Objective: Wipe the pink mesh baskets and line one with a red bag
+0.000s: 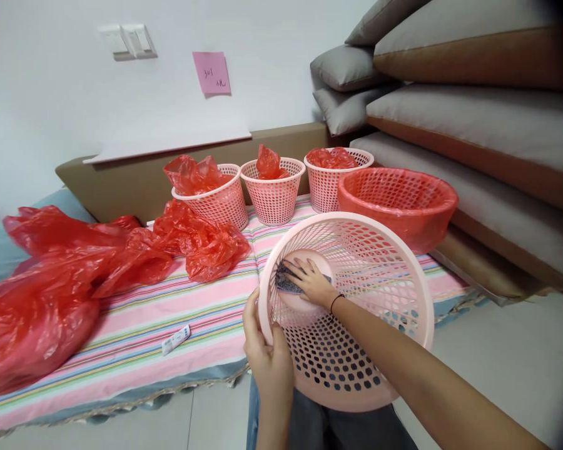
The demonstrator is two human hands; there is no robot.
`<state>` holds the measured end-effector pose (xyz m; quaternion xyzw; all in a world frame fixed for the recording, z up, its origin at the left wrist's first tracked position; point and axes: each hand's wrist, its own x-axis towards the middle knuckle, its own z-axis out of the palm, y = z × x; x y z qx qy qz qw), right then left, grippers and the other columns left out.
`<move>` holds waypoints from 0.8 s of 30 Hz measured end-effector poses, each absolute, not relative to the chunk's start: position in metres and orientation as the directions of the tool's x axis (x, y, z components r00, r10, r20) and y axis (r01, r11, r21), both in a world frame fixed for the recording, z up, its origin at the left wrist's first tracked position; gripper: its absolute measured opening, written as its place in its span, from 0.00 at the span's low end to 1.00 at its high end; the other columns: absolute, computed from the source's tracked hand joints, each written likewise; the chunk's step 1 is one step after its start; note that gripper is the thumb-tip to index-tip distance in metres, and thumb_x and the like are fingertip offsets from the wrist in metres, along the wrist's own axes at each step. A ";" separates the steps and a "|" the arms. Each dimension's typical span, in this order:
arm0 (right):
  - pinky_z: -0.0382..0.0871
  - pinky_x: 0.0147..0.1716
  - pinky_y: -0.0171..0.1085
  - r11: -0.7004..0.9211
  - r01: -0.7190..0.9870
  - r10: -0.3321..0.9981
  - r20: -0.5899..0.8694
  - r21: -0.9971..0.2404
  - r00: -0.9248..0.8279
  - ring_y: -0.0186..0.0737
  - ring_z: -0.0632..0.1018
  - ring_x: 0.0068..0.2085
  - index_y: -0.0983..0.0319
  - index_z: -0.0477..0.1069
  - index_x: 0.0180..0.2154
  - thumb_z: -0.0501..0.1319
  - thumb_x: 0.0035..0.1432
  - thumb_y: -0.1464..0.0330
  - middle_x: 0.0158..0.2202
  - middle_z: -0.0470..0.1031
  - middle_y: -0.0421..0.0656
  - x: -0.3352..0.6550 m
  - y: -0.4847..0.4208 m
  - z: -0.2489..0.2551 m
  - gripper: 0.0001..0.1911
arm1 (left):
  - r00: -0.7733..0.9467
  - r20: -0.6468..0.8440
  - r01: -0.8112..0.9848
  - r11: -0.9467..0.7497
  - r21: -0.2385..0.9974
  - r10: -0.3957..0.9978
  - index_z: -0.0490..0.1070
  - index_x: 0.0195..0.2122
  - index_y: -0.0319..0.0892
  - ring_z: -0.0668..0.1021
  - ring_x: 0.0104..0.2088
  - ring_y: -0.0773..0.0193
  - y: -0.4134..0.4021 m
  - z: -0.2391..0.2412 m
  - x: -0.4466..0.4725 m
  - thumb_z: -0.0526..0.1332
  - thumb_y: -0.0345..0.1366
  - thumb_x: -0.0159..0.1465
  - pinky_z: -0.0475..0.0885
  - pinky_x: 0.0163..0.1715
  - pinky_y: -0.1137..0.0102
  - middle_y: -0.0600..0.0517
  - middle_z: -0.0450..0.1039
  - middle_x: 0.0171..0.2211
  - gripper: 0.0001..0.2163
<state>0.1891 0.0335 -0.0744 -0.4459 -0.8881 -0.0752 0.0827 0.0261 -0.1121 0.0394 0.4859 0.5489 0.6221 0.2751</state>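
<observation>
A pink plastic basket (385,262) with a perforated wall is tilted toward me above my lap. My left hand (267,356) grips its near rim, thumb inside and fingers outside. My right hand (312,282) reaches inside and presses a dark grey cloth (285,279) flat against the basket's bottom, fingers spread over it. A thin black band circles my right wrist.
On the striped pink cloth (178,312) lie loose red plastic bags (51,275), a small white tube (176,339), three pink baskets (273,190) with red bags in them, and a basket lined in red (398,203). Stacked grey cushions (473,106) rise at right.
</observation>
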 end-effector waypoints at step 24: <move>0.62 0.63 0.46 0.730 0.661 0.605 0.285 0.174 -0.743 0.45 0.65 0.66 0.64 0.62 0.65 0.47 0.66 0.77 0.67 0.63 0.46 0.194 0.039 -0.111 0.27 | -0.380 0.321 0.234 -0.245 0.941 0.868 0.64 0.61 0.47 0.72 0.60 0.56 -0.116 0.032 0.032 0.57 0.28 0.61 0.66 0.59 0.64 0.47 0.67 0.60 0.25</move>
